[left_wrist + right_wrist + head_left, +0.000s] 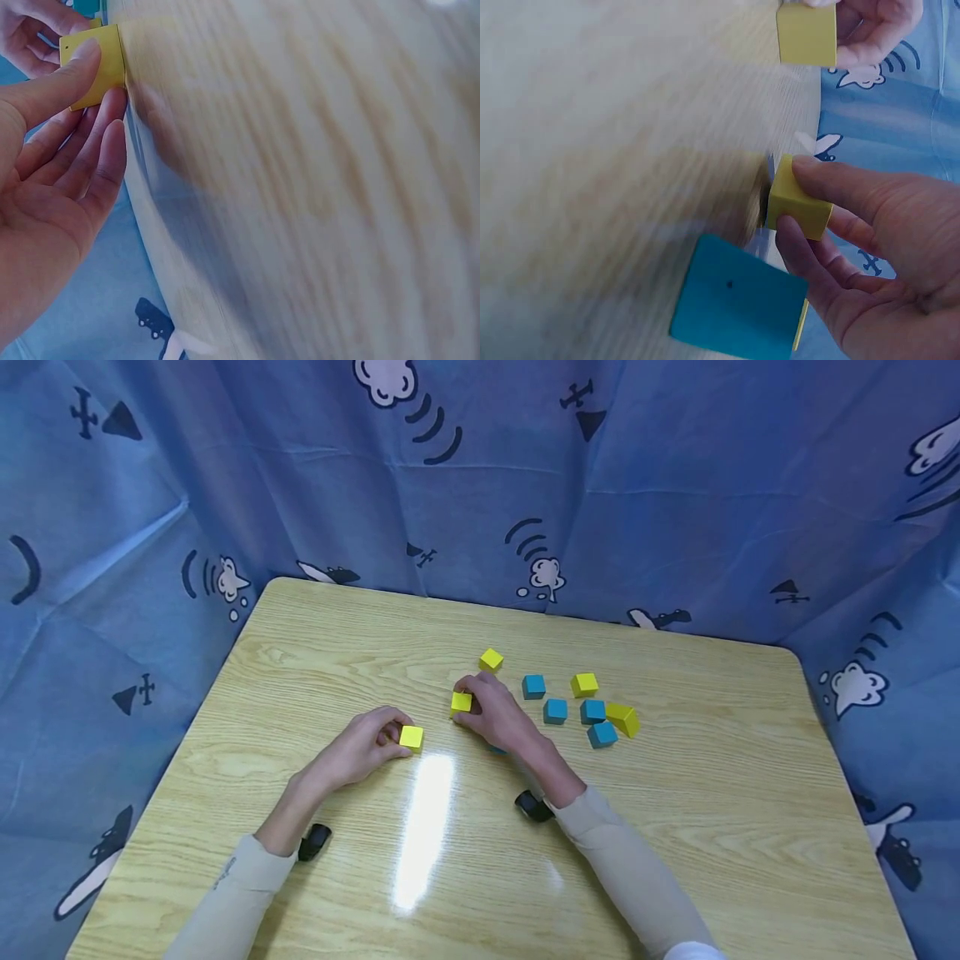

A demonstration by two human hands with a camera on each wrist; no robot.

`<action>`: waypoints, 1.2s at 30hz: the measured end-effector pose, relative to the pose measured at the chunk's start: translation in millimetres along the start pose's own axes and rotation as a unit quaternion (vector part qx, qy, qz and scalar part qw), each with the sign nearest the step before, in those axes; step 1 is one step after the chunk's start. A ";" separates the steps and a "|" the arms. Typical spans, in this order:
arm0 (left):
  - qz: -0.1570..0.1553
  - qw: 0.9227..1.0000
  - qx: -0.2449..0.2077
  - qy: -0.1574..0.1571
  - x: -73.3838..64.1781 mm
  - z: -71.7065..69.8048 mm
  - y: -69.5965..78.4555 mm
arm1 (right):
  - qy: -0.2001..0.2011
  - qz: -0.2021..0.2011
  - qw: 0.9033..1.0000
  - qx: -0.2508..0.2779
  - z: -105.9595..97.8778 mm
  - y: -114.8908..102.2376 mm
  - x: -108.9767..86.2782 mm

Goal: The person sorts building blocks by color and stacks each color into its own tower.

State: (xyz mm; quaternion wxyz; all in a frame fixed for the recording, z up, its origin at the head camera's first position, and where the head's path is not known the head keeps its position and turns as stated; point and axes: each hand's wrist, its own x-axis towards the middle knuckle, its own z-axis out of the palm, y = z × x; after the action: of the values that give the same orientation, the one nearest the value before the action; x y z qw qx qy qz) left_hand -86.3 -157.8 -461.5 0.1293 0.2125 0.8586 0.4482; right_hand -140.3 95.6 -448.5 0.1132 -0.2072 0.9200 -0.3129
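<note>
Between thumb and fingers, my left hand (358, 750) pinches a yellow cube (411, 738) on the left-middle part of the table. The left wrist view shows that cube (109, 64) low at the wooden surface, the thumb across one face. My right hand (497, 712) grips a second yellow cube (461, 702), a short gap to the right of the first. A blue block (739, 300) stands near the right hand's fingers in the right wrist view; in the head view the right wrist mostly hides it. Just beyond the right hand lies another yellow cube (491, 659).
Right of the right hand lie several blue cubes (555, 711), a yellow cube (584, 685) and a yellow wedge-like block (624, 719). The wooden table (720, 827) ends at a blue patterned curtain (480, 543) behind and at both sides.
</note>
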 end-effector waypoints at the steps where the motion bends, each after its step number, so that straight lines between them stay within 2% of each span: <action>1: 0.000 1.000 0.000 0.001 0.1 -0.1 -0.2 | -0.002 -0.003 1.000 0.003 0.7 -0.9 -1.2; 9: 0.005 1.000 0.003 0.005 1.2 -0.7 -2.3 | -0.018 -0.020 0.999 0.039 5.9 -8.7 -8.7; 19: 0.002 1.000 0.004 0.002 2.1 -0.7 -2.3 | -0.027 -0.061 0.996 0.064 13.7 -18.5 -17.6; 36: 0.001 1.000 -0.012 -0.001 0.9 0.2 -2.9 | -0.036 -0.083 0.994 0.056 28.5 -26.2 -22.9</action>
State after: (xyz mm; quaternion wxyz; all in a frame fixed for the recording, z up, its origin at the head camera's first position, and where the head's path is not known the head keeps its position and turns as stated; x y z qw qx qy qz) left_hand -87.7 -158.7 -464.0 0.1323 0.2118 0.8529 0.4585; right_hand -102.2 72.1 -452.5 0.1310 -0.2872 0.8760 -0.3646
